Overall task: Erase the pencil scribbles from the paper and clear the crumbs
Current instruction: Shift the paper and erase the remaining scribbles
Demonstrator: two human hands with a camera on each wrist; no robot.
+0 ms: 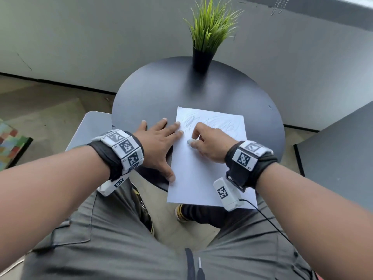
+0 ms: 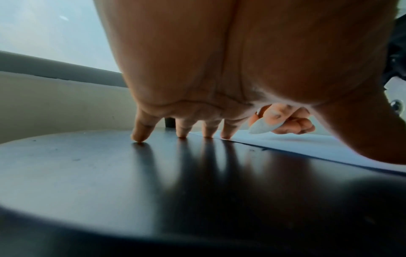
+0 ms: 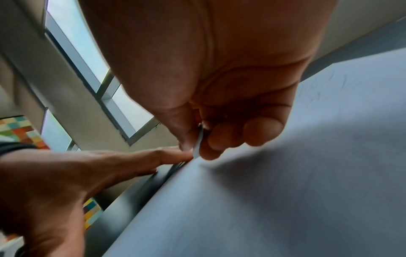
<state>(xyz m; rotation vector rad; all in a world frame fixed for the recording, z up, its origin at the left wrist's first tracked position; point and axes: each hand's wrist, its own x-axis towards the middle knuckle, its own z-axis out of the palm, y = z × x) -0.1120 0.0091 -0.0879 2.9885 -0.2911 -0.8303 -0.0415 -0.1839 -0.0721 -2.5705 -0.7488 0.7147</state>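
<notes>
Lying at the centre of the head view, the white paper (image 1: 207, 164) rests on the round dark counter (image 1: 153, 93), its lower edge hanging past the counter's near rim. Faint pencil scribbles (image 1: 212, 123) cross the upper part of the sheet, just above the two hands.

The left hand (image 1: 159, 144) sits left of centre with its fingers (image 1: 170, 128) straight and spread, released and holding nothing. In the left wrist view the fingertips press down on the counter, the rightmost one at the paper's left edge; in the head view the thumb touches that same edge lower down.

The right hand (image 1: 210, 143), at the middle of the frame, has its fingers (image 3: 222, 137) clenched around a small white eraser (image 2: 262, 127), pinched between the thumb and the curled fingers. In the right wrist view the eraser's lower tip meets the paper close to the left hand's index finger. Motion blur hides the exact point of contact.

At the top centre of the head view a potted grass plant (image 1: 203, 57) stands upright on the far side of the counter, well apart from the paper. Marker-covered wrist bands (image 1: 125, 146) wrap both forearms. No crumbs can be made out on the sheet.
</notes>
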